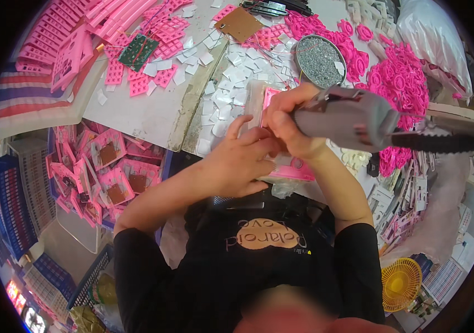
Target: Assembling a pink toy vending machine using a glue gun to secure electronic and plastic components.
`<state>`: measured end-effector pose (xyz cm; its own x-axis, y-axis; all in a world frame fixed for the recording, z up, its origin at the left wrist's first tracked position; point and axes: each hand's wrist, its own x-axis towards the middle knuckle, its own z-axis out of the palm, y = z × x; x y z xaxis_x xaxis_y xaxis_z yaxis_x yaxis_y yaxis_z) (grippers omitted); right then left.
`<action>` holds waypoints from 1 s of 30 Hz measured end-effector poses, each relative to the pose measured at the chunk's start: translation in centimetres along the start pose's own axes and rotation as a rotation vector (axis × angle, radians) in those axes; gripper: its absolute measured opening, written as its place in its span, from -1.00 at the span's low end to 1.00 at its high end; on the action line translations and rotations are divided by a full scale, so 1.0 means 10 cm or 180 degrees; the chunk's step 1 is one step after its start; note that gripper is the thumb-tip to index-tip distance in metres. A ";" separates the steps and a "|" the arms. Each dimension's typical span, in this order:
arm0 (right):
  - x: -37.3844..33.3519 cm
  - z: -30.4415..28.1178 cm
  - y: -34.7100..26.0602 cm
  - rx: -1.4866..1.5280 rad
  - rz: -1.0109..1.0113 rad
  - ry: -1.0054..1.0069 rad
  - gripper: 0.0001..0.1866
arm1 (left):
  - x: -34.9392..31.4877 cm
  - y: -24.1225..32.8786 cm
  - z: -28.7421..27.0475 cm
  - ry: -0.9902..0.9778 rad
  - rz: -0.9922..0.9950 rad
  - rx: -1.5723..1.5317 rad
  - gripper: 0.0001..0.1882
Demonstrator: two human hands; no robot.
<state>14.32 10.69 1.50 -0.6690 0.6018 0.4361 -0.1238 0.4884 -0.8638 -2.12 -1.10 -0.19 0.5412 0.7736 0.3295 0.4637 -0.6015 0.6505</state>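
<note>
My right hand (298, 119) is wrapped round a grey electric screwdriver (339, 116), its body tilted to the right with a dark coiled cord (442, 139) trailing off. The screwdriver's tip is hidden behind my fingers. Under both hands lies a pink plastic casing (298, 171) on the table in front of me, mostly covered. My left hand (242, 158) rests over the casing with its fingers spread, the foremost fingertips tucked against my right hand and partly hidden. Whether they touch a small part there I cannot tell.
A round bowl of small metal screws (320, 61) stands beyond my hands. White square pieces (228, 83) are scattered over the table. Pink round parts (398, 83) pile up on the right. At lower left, a bin holds assembled pink casings (106, 172). A green circuit board (138, 51) lies far left.
</note>
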 end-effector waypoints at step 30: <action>-0.74 -0.11 -0.22 -0.2080 0.0085 -0.0738 -0.80 | -0.11 0.17 0.18 0.0940 -0.1032 0.0472 -0.83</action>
<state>20.32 5.86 0.48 -0.8140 0.5039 0.2890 0.3130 0.7996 -0.5126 -0.67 -3.30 -0.71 0.1387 0.9373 0.3198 0.6829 -0.3244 0.6545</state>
